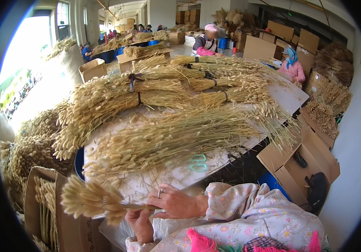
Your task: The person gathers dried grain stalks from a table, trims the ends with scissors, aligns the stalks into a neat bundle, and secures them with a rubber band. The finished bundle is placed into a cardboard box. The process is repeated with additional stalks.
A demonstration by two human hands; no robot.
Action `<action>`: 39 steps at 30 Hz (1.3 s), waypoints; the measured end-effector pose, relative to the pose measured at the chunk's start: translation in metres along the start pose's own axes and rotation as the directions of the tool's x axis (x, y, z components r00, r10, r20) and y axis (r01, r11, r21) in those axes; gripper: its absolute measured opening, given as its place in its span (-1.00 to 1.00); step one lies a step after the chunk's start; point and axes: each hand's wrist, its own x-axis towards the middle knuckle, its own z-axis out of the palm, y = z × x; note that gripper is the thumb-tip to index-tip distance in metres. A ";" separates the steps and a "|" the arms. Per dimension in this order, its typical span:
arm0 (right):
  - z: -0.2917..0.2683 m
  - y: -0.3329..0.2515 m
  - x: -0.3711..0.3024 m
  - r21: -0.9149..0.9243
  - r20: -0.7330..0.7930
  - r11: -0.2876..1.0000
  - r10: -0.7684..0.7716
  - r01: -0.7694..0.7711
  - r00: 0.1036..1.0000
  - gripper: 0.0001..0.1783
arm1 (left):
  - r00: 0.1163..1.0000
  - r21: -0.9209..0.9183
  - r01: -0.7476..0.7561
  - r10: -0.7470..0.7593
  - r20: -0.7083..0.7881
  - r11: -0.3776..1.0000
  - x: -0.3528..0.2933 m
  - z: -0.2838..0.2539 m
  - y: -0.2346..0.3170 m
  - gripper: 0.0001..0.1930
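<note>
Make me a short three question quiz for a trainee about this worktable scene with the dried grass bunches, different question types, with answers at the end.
1. True or false: both hands grip the small bunch of dried grass by its stems, with the fluffy heads pointing to the person's left.
2. Multiple choice: the pale green scissors lie
A. in the right hand
B. on the white tabletop beside the loose grass pile
C. inside a cardboard box
3. Fill in: the ring is on the ___ hand.

Key
1. True. The left hand holds the stems from below and the right hand closes over them.
2. B
3. Right
</note>
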 end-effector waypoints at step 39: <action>0.026 0.008 -0.080 -0.126 0.276 0.912 0.411 -0.391 0.869 -0.57 | 0.993 -0.573 0.050 -0.104 -0.063 0.818 0.072 -0.104 0.056 -0.42</action>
